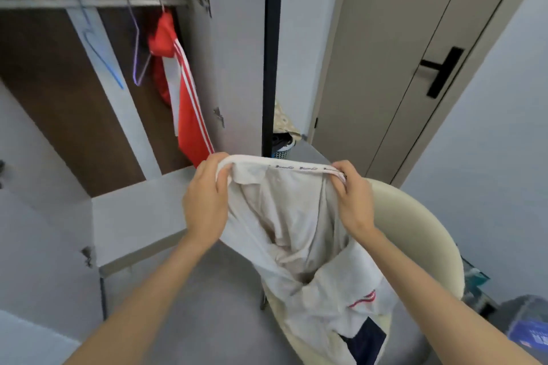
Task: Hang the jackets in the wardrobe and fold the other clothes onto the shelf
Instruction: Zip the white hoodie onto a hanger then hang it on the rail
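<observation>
The left hand (pixel 204 204) has its fingers curled over one end of a white lettered band (pixel 296 165), thumb tucked under the cloth, and the right hand (pixel 353 204) pinches the other end between thumb and bent fingers, so the band is stretched nearly level between them. The band is the top edge of a white garment (pixel 284 216), which both hands hold up in the air in front of the person. The rest of it hangs down in loose folds between the forearms. Its lower part, with a short red-and-white trim and a navy panel, lies bunched on the seat of a cream chair (pixel 415 231) just below the right arm. Beyond the left hand the wardrobe (pixel 59 98) stands open, its grey ledge (pixel 142 210) close behind the left wrist. Higher up, a red jacket (pixel 184 104) with white stripes hangs at the right end of the metal rail (pixel 89 2), its hem reaching down close to the left hand's knuckles. Beside it on the rail hang a bare purple hanger (pixel 138 47) and a bare blue hanger (pixel 100 59). Behind the band, a laundry basket (pixel 283 148) sits on the floor, and to the right is a closed door (pixel 400 24) with a black handle (pixel 444 71).
</observation>
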A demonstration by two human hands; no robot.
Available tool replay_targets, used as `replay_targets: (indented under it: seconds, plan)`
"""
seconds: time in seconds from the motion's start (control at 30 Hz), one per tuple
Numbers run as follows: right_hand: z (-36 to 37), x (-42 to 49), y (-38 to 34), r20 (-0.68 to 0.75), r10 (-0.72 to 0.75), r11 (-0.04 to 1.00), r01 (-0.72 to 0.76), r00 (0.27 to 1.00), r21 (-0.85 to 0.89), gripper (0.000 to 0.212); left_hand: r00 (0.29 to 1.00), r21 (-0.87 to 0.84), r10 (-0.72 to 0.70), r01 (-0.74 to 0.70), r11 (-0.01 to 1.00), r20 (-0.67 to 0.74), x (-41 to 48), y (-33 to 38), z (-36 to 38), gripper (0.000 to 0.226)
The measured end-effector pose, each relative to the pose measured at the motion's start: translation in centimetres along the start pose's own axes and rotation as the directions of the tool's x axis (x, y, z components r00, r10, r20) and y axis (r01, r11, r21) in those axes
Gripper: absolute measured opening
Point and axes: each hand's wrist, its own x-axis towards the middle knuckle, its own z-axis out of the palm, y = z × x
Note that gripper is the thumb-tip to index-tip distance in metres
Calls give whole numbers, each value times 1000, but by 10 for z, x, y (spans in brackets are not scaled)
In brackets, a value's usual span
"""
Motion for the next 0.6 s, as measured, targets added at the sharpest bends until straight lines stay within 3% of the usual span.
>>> replay_targets:
  seconds: [0.33,0.43,0.6]
  plan:
    - [31,43,-217,57,-381,920,372,923,125,10,921,103,-20,65,993,-389,40,13,-197,16]
    - [46,44,-263,72,-459,883,445,886,152,14,931,128,-20,72,989,-365,39,15,-236,18]
    - [81,42,-285,293,-465,885,447,835,133,22,994,522,-7,65,850,-112,25,9,-280,26]
